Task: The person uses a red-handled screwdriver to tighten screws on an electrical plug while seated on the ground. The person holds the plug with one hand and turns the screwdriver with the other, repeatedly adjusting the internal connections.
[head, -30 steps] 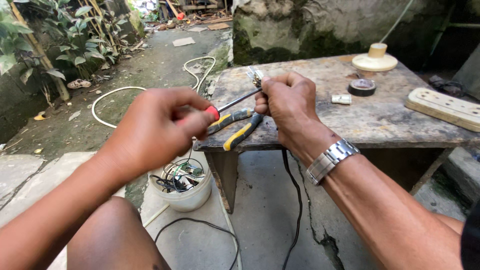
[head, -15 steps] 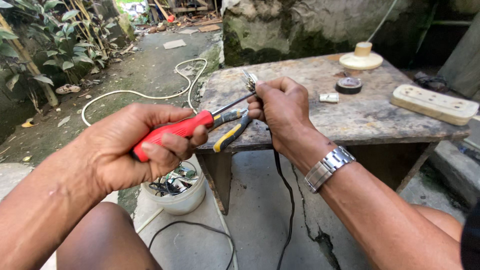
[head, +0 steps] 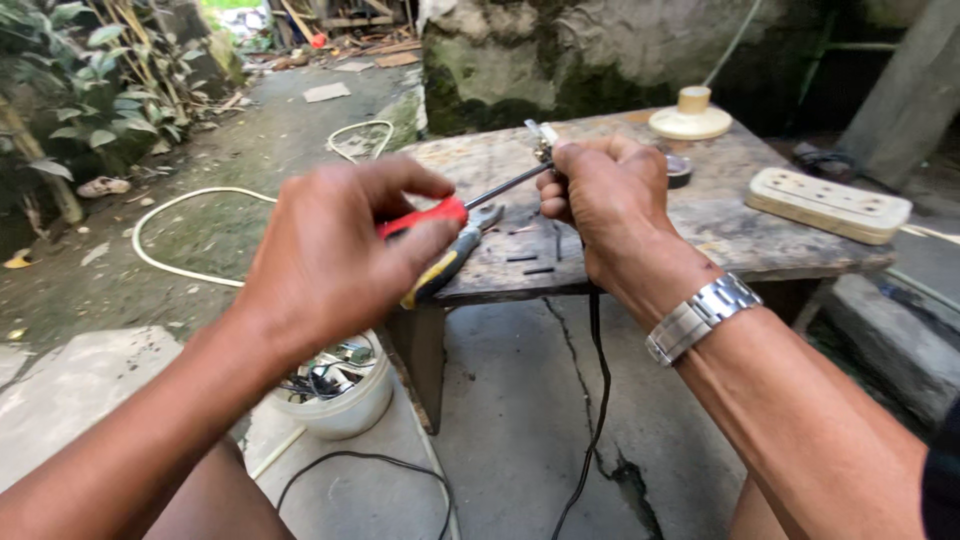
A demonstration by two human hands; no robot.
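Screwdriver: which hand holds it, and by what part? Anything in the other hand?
Left hand holds the screwdriver by its red handle; right hand pinches a small fitting.

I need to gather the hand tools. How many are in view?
2: a red screwdriver in the left hand; pliers on the table edge beneath it. The bucket may hide more.

My left hand (head: 330, 260) grips a red-handled screwdriver (head: 455, 208), its shaft pointing right into a small metal fitting (head: 541, 138) pinched in my right hand (head: 605, 205). A black cable (head: 598, 400) hangs down from that hand. Yellow-handled pliers (head: 452, 262) lie on the worn wooden table (head: 720, 225), just beneath the screwdriver. A cream socket strip (head: 828, 203) sits far right, and a white bowl (head: 340, 400) of wire scraps stands near left below.
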